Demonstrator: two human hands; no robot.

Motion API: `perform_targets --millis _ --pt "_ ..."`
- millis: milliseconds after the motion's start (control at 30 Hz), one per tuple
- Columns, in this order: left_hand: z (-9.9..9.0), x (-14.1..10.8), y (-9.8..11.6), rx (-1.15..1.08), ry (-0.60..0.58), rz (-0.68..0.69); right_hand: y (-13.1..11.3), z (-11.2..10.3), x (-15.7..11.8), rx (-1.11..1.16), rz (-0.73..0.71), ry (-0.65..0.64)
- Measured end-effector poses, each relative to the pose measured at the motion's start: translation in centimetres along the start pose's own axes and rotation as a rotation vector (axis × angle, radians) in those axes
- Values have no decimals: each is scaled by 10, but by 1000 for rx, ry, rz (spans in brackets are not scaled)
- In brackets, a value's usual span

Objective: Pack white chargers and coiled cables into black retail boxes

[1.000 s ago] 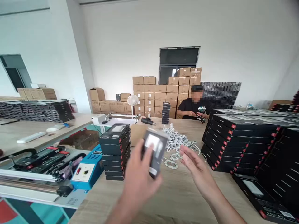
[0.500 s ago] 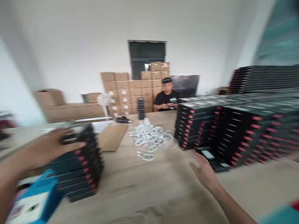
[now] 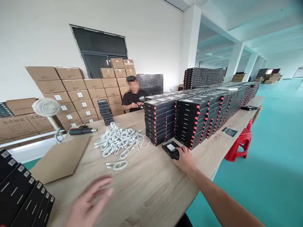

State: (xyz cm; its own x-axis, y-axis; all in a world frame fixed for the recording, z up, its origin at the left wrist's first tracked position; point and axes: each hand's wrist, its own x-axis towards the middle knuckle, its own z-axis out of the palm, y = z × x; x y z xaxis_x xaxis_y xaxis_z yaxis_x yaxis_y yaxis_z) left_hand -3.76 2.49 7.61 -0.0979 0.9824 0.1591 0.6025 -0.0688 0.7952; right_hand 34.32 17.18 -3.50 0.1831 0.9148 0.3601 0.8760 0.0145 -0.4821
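Observation:
My right hand [image 3: 186, 159] grips the near right end of an open black box [image 3: 170, 148], fingers over its edge. The box lies on the table, and a pale flat item shows inside it. Nothing is held in my left hand [image 3: 91, 201], which is slightly blurred above the near table, thumb and fingers apart. Beyond it lie a single coiled white cable [image 3: 119, 165] and a heap of white cables [image 3: 117, 138]. Stacked black boxes [image 3: 156, 123] with red tabs stand just behind the open one. Another black stack [image 3: 23, 192] is at the near left.
A brown cardboard sheet [image 3: 62, 159] lies on the left of the table [image 3: 139, 195], near a heat gun [image 3: 82, 130] and a white fan [image 3: 47, 107]. Across the table sits a co-worker [image 3: 134, 96]. Cartons [image 3: 75, 96] line the wall; a red stool [image 3: 240, 143] stands right.
The view has swung right. My left hand has left the black stack at the left and is over the table. My right hand has come to grip the open black box.

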Motion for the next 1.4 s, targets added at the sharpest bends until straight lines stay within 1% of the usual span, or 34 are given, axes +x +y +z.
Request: perform_targets --millis 33,67,100,133,167,200,233,267,300,333,367,400,467,533,600,667,733,800,900,967,1000,1067,1133,1200,1233,1267,1333,1367,1400 --pt "20 -3 -3 -122 -36 -104 -10 2 -10 103 7 26" --pt "42 -3 -5 -268 -100 -177 -22 5 -23 213 1 57" --pt "63 -1 -5 -423 -101 -242 -38 9 -39 325 -26 90" --pt "83 3 -5 -562 -108 -307 -55 12 -58 432 -82 116" --pt "98 9 -4 -681 -110 -350 -74 15 -78 517 -151 125" --pt "109 14 -4 -777 -101 -382 -92 17 -97 573 -210 125" --pt "114 20 -6 -844 -51 -414 -109 19 -115 601 -280 99" --pt "114 25 -8 -881 24 -451 -123 19 -129 621 -382 36" --pt "110 29 -13 -894 98 -486 -135 19 -139 648 -492 -54" --pt "101 32 -19 -889 144 -511 -142 18 -142 682 -544 -118" --pt "91 33 -26 -872 147 -521 -147 17 -141 717 -552 -167" --pt "79 34 -33 -848 99 -514 -148 15 -134 752 -517 -197" --pt "56 33 -48 -773 -45 -468 -147 13 -111 794 -386 -226" --pt "39 30 -59 -674 -150 -406 -148 15 -84 793 -350 -308" --pt "31 28 -65 -554 -215 -326 -155 23 -60 760 -357 -377" --pt "29 26 -66 -390 -213 -238 -170 38 -41 666 -381 -405" --pt "32 24 -64 -168 -143 -167 -190 57 -28 551 -401 -424" --pt "38 19 -57 94 -83 -132 -212 77 -18 468 -406 -450" --pt "49 8 -42 444 -93 -185 -238 101 -8 347 -404 -501" --pt "56 2 -31 569 -117 -241 -245 110 -4 276 -418 -535" --pt "58 0 -27 595 -131 -255 -245 111 -3 249 -428 -550" --pt "57 -1 -23 607 -163 -245 -237 108 -3 215 -443 -561" --pt "53 -1 -24 600 -179 -207 -222 99 -7 208 -443 -552" --pt "48 0 -29 585 -169 -159 -206 86 -16 226 -448 -547" --pt "45 0 -31 576 -153 -132 -199 80 -23 269 -454 -576" --pt "44 0 -32 569 -133 -100 -194 74 -32 336 -463 -630" --pt "44 -2 -31 571 -83 -29 -188 64 -52 622 -445 -827" --pt "45 -3 -30 577 -56 1 -188 60 -62 734 -429 -896" --pt "46 -3 -28 583 -29 20 -188 58 -71 815 -407 -902"
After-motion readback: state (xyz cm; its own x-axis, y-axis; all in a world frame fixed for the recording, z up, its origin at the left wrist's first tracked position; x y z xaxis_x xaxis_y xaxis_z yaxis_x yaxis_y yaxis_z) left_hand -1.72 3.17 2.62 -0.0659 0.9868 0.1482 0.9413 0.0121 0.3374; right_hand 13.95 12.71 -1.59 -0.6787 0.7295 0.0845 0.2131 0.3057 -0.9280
